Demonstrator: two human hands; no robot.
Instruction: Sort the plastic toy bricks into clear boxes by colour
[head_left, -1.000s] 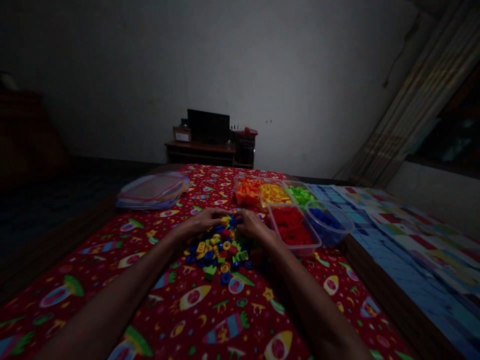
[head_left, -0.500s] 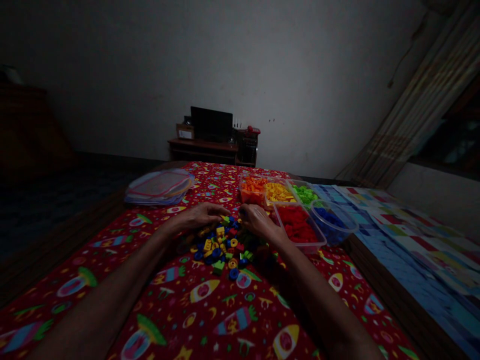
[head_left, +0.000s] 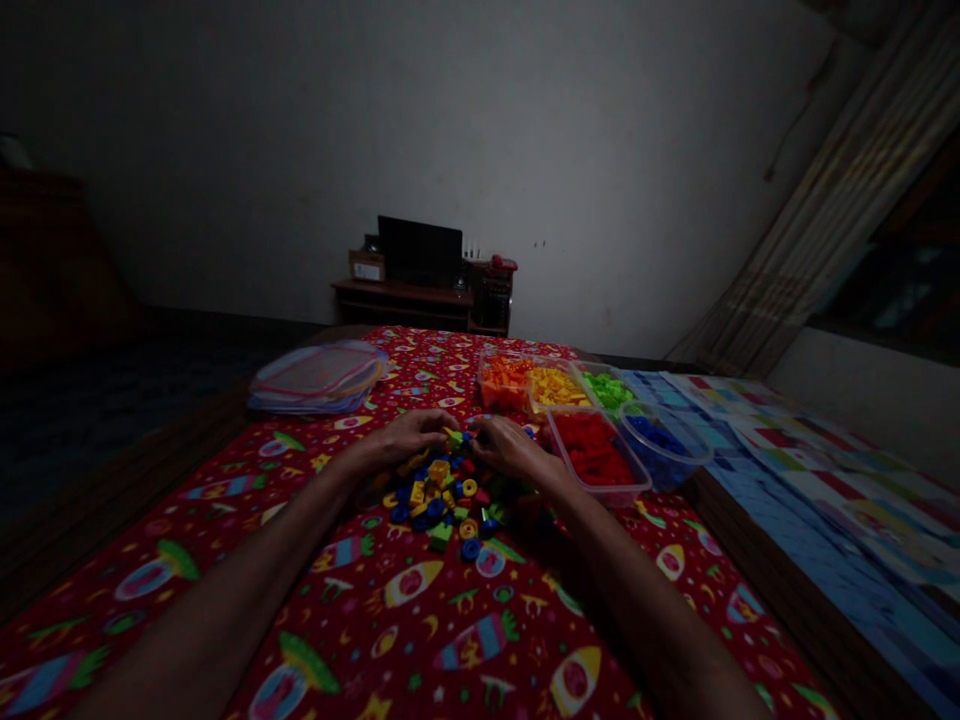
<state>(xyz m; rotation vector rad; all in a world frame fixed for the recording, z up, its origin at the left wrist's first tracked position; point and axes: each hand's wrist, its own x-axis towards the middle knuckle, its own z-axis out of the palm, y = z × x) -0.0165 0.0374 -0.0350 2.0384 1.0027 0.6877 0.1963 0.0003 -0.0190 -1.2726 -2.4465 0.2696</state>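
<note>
Small toy building blocks (head_left: 439, 490) in yellow, blue, green and red lie in a loose pile on the red patterned cloth (head_left: 405, 640). At the pile's far edge, my left hand (head_left: 407, 438) has its fingers bent round a yellow-green block (head_left: 454, 438). My right hand (head_left: 510, 447) faces it from the other side, fingers curled, with fingertips at the same small cluster of green and blue pieces. Dim light and the fingers hide much of what lies between the two hands. Blocks under both palms are partly covered.
Sorted pieces fill clear containers at the right: orange (head_left: 504, 383), yellow (head_left: 555, 386), green (head_left: 607, 390), red (head_left: 596, 450) and blue (head_left: 656, 440). Stacked clear lids (head_left: 319, 375) lie at the left. Beyond stands a desk (head_left: 405, 291) with a monitor (head_left: 420, 250).
My hands have come slightly closer together, with the right hand's fingertips now at the green and blue pieces. A few blocks in the pile have shifted, and the view has turned slightly.
</note>
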